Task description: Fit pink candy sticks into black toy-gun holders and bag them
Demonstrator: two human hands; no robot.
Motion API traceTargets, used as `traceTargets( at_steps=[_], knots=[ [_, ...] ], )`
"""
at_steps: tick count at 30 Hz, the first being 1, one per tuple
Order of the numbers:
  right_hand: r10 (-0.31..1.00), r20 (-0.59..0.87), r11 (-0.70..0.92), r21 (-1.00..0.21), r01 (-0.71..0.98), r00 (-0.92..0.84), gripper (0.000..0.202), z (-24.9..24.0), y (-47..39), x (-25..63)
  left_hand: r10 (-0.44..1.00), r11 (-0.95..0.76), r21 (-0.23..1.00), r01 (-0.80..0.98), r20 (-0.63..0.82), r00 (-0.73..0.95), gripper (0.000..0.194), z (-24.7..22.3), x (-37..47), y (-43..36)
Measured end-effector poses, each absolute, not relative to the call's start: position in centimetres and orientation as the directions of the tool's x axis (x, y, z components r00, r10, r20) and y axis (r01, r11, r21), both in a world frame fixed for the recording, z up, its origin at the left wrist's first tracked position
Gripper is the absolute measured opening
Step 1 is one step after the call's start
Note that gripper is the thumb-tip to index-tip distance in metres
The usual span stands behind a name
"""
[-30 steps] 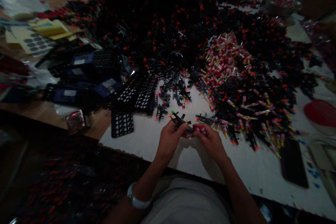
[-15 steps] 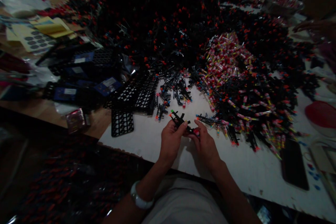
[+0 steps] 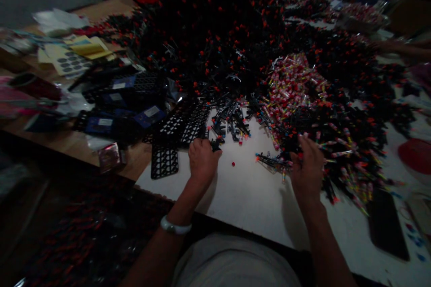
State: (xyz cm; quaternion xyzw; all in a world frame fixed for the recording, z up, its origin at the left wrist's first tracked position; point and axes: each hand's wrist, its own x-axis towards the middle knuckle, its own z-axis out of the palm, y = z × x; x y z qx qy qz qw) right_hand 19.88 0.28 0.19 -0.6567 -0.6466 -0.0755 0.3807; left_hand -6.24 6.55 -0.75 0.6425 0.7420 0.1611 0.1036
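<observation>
My left hand [image 3: 203, 161] is closed round a small black toy gun [image 3: 216, 145], most of it hidden by the fingers. That hand is beside a cluster of toy guns [image 3: 232, 121] with bright tips. My right hand [image 3: 308, 170] hovers over the near edge of the right-hand pile, its thumb and fingers apart. Just left of it lie a few dark toy guns [image 3: 269, 161] with blue and orange tips. A tiny red round piece [image 3: 233, 164] rests on the white board between my hands.
A large heap of black toy guns [image 3: 208, 40] covers the back. Small candy-coloured tubes [image 3: 292, 83] are piled at right. Black perforated trays [image 3: 164, 161] and blue-labelled packs [image 3: 101, 123] lie left. A phone [image 3: 387, 224] is at lower right; other people's arms show behind.
My hands have separated: the left moved left with the toy gun, the right moved right to the pile. The small red piece now shows on the board. The view has shifted slightly.
</observation>
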Motion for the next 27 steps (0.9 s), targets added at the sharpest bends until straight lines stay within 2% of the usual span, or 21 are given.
traceTargets(
  at_steps=[2,4,6,8,10,12,13,15,17,19,20,23,25,27],
  knots=[
    [0.858,0.508,0.210,-0.487,0.848,0.079,0.040,-1.1,0.3,17.1,0.997,0.069,0.364,0.929,0.007,-0.077,0.030,-1.2,-5.9,5.7],
    [0.909,0.416,0.275,-0.556,0.784,-0.023,0.040,-2.5,0.4,14.5,1.000,-0.018,0.444,0.896,-0.008,0.023,0.028,-1.6,-5.3,4.3],
    [0.928,0.346,0.324,-0.564,0.760,-0.138,0.041,-3.6,0.7,12.8,0.993,-0.100,0.536,0.838,0.001,0.117,0.027,-2.0,-5.0,3.1],
    [0.931,0.285,0.350,-0.522,0.778,-0.228,0.039,-4.3,1.2,12.1,0.984,-0.161,0.597,0.786,0.039,0.172,0.028,-2.3,-4.8,2.3],
    [0.936,0.253,0.343,-0.499,0.796,-0.245,0.030,-4.5,1.6,12.2,0.985,-0.171,0.640,0.749,0.108,0.133,0.030,-2.3,-4.8,1.9],
    [0.943,0.282,0.311,-0.550,0.775,-0.177,0.023,-4.4,1.7,12.6,0.987,-0.099,0.694,0.713,0.162,-0.021,0.035,-2.0,-4.8,1.8],
    [0.941,0.317,0.297,-0.592,0.749,-0.123,0.023,-4.3,1.6,12.8,0.984,-0.033,0.735,0.677,0.142,-0.107,0.036,-1.8,-4.6,1.7],
    [0.922,0.387,0.297,-0.659,0.691,-0.028,0.025,-4.0,1.1,13.0,0.985,0.123,0.842,0.526,-0.042,-0.165,0.034,-1.2,-4.1,1.4],
    [0.907,0.419,0.340,-0.683,0.647,-0.034,0.028,-3.7,0.3,12.9,0.954,0.290,0.919,0.268,-0.301,0.000,0.042,-0.9,-3.3,1.0],
    [0.909,0.405,0.381,-0.705,0.598,-0.101,0.029,-3.4,-0.5,12.6,0.899,0.409,0.912,0.006,-0.404,0.168,0.049,-0.8,-2.4,0.8],
    [0.916,0.385,0.377,-0.729,0.571,-0.113,0.029,-3.2,-0.8,12.4,0.893,0.433,0.896,-0.094,-0.412,0.182,0.047,-0.9,-2.1,0.7],
    [0.969,0.247,0.224,-0.848,0.480,-0.015,0.025,-2.7,-1.7,12.5,0.901,0.434,0.872,-0.227,-0.425,0.090,0.035,-1.1,-1.8,0.9],
    [0.997,0.061,0.032,-0.910,0.413,0.056,0.029,-2.5,-2.0,12.9,0.899,0.435,0.866,-0.245,-0.433,0.065,0.032,-1.1,-1.9,1.0],
    [0.993,-0.103,-0.116,-0.915,0.386,0.055,0.035,-2.3,-2.2,13.3,0.905,0.423,0.871,-0.248,-0.421,0.063,0.029,-0.9,-2.1,1.1]
  ],
)
